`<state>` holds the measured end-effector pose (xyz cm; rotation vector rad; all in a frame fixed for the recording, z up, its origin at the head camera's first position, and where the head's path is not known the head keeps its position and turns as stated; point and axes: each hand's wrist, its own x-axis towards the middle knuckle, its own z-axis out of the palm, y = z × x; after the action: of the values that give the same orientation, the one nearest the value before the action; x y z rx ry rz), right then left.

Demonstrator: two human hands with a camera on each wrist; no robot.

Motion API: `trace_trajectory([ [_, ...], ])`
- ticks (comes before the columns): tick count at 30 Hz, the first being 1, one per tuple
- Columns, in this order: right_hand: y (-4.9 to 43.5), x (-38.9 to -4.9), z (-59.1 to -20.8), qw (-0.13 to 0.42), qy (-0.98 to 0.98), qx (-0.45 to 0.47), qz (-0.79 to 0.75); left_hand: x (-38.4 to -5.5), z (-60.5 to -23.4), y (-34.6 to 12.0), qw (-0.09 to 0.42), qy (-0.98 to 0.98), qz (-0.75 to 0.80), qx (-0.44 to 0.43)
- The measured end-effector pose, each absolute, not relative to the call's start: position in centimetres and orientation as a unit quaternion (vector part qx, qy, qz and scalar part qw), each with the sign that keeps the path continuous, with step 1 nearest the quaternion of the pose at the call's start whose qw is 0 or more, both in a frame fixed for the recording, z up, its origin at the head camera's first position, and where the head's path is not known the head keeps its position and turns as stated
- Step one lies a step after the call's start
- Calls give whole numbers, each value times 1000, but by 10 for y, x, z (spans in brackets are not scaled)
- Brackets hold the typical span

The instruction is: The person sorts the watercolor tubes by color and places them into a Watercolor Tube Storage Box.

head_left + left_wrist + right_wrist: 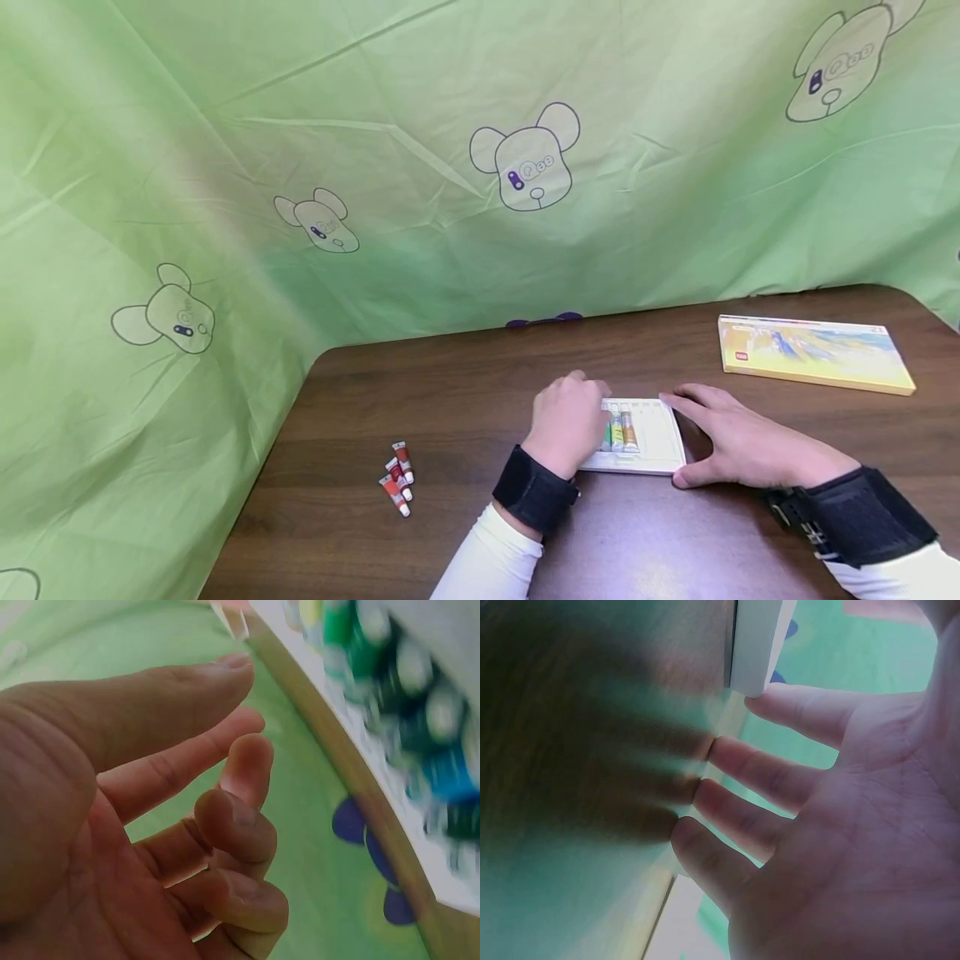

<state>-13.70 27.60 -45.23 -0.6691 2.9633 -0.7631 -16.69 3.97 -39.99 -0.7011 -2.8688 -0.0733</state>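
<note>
A white plastic tray [656, 437] with paint tubes [617, 429] lying in a row sits on the table. Over its left part is my left hand [566, 421], which covers some of the tubes in the head view. In the left wrist view the thumb and loosely bent fingers [240, 825] hold nothing, and green, dark and blue tubes [450, 772] lie in the tray beside them. My right hand [742, 437] holds the tray's right end, index finger at the far corner and thumb at the near one. The right wrist view shows its other fingers [757, 776] against the table.
Three small tubes with white caps [397, 479], red and orange, lie together on the wooden table [330, 400] at the left. A flat yellow box [817, 354] with a painted picture is at the back right. Green cloth [420, 275] with bear drawings hangs behind the table.
</note>
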Motion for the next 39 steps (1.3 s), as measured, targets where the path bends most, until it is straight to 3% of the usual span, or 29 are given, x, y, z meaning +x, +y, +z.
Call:
trace_trajectory([
  [9,275,-136,-452,16,947,-208,-242,-178,-394,8,66,-974,-83,-200],
  [26,276,-137,-450,14,948,-207,-241,-183,-402,-62,83,-973,-117,-181],
  [39,275,-137,-450,14,947,-209,-243,-187,-401,-150,21,-959,-138,-245],
])
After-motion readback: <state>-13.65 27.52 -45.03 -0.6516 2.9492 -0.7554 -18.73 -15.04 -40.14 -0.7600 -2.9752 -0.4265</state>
